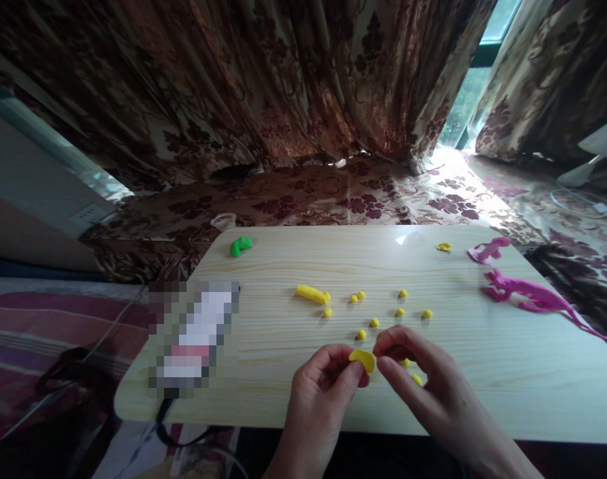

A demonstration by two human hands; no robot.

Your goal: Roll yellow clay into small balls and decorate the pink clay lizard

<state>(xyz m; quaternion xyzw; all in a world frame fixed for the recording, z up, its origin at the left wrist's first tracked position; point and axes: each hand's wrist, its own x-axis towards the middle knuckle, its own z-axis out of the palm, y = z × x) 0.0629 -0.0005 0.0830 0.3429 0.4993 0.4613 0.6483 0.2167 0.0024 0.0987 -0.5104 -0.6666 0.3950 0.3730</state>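
Observation:
Between the thumb and fingers of my left hand (328,386) is a flattened disc of yellow modelling clay (363,360). Just right of it, my right hand (427,379) has its thumb and index finger curved towards each other with a small gap, and nothing shows between them. Several small yellow clay balls (374,323) lie scattered on the table beyond my hands, and a couple more (415,380) are partly hidden by the right hand. A yellow clay roll (312,294) rests farther back, left of the balls.
The pale wooden table (263,366) bears a green clay piece (240,246) at far left, a flat yellow scrap (444,247) and stretched pink clay (532,295) on the right. A blurred-out device (196,339) with a black strap lies at left. Patterned curtains (283,86) hang behind.

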